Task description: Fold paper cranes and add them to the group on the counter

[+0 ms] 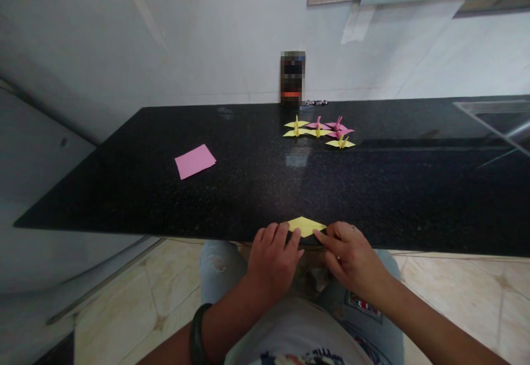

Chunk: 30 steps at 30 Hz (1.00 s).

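Observation:
A yellow sheet of origami paper [305,226], folded into a long diamond, lies flat at the counter's front edge. My left hand [274,257] holds its left end, with the fingertips pressed on the paper. At the right end, my right hand [350,252] has its index finger on the lower edge and the other fingers curled by the tip. Parts of both tips are covered by my fingers. Beyond the hands stand several small folded cranes, among them a yellow crane [341,143] and a pink crane [338,125].
Pink paper [195,161] lies on the left of the black counter [248,188]. Against the wall stands a dark, pixelated upright object [292,78], with a patterned strap [316,102] beside it. A clear-edged panel or recess [497,116] is at the far right.

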Motion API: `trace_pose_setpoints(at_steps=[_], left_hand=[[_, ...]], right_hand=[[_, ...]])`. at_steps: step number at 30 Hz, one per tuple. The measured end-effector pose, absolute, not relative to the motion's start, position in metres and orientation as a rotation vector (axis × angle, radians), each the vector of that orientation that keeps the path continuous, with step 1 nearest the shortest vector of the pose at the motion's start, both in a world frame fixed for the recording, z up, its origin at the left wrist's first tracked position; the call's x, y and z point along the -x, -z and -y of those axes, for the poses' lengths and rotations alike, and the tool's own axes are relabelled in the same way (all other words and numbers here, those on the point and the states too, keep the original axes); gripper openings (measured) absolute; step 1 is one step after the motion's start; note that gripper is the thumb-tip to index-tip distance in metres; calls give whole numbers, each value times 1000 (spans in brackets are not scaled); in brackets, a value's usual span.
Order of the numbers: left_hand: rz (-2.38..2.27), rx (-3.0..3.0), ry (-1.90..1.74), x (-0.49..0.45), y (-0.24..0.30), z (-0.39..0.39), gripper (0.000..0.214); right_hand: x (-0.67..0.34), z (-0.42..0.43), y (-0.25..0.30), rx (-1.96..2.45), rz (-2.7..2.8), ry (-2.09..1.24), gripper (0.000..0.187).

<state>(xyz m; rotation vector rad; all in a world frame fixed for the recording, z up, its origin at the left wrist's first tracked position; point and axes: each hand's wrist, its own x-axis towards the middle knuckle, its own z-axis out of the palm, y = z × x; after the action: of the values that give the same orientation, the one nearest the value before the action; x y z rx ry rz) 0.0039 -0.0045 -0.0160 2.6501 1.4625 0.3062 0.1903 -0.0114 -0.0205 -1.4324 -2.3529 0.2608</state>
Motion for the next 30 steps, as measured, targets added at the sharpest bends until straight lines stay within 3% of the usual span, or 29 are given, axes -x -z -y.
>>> trace_pose_setpoints(at_steps=[8, 21, 30], left_hand=[[-1445, -2613, -321, -5, 7, 5, 42], [-1440, -2562, -402, -10, 3, -32, 23], [-1421, -2597, -430, -10, -4, -48, 29]], right_hand=[[-200, 12, 17, 1487, 2403, -134, 32], [-156, 37, 14, 1203, 2341, -332, 21], [-199, -1, 9, 1208, 2459, -185, 30]])
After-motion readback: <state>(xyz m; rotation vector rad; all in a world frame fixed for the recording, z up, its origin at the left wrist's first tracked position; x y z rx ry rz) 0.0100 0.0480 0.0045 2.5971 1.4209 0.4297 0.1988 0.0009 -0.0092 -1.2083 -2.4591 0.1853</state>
